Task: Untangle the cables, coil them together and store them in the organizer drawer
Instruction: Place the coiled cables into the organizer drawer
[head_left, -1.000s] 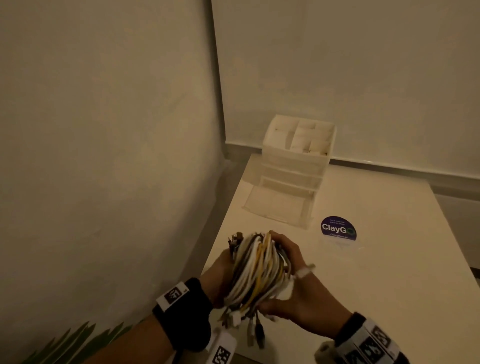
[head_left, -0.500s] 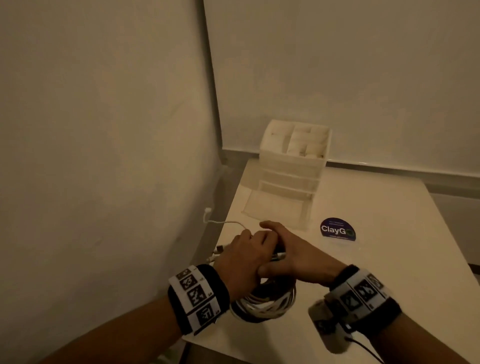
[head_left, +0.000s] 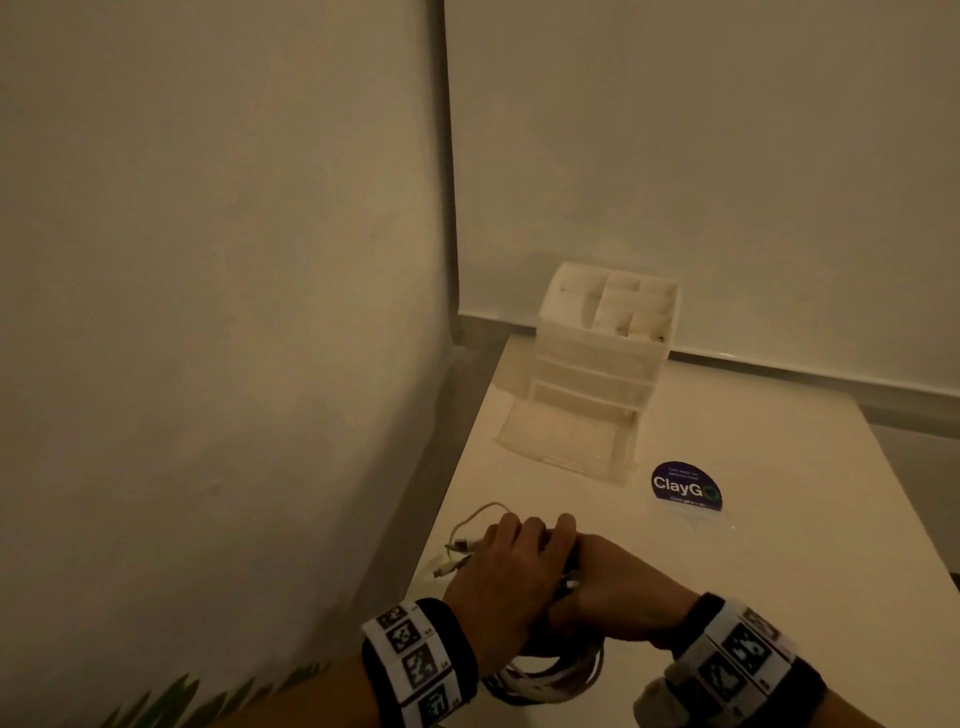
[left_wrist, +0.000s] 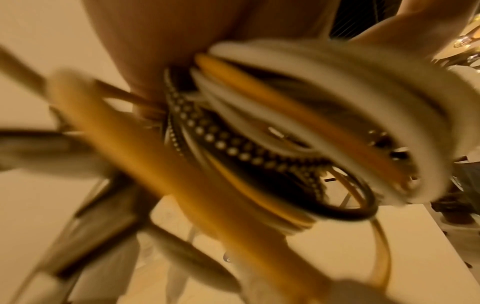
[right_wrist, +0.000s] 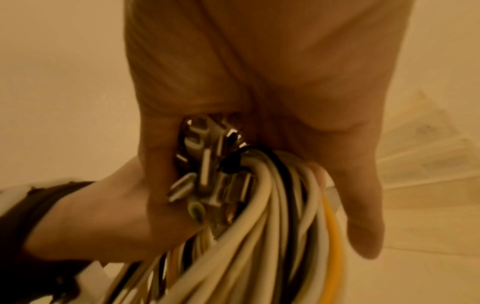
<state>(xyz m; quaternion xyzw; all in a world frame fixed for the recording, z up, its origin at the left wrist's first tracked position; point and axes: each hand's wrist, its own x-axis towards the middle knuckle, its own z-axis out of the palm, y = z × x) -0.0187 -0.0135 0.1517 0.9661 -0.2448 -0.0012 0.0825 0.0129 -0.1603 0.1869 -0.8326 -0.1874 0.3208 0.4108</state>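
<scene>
A coil of white, yellow and black cables (head_left: 545, 680) hangs below both hands over the table's near left corner. My left hand (head_left: 511, 571) and right hand (head_left: 613, 587) grip the top of the coil side by side, knuckles up. Loose plug ends (head_left: 457, 545) stick out to the left of the left hand. In the right wrist view the fingers curl round the cable bundle (right_wrist: 272, 216) beside a cluster of metal plugs (right_wrist: 207, 164). The left wrist view shows the coil (left_wrist: 285, 133) close and blurred. The white organizer (head_left: 602, 358) stands at the table's back, its bottom drawer (head_left: 561, 436) pulled out.
The white table (head_left: 727, 597) fits into a wall corner, with a wall close on the left. A round dark ClayGo sticker (head_left: 685, 486) lies right of the drawer. Green leaves (head_left: 156, 706) show at the bottom left.
The coil went from held up and sideways between both hands to hanging under them near the table. Both hands turned knuckles up, and loose plug ends now trail to the left.
</scene>
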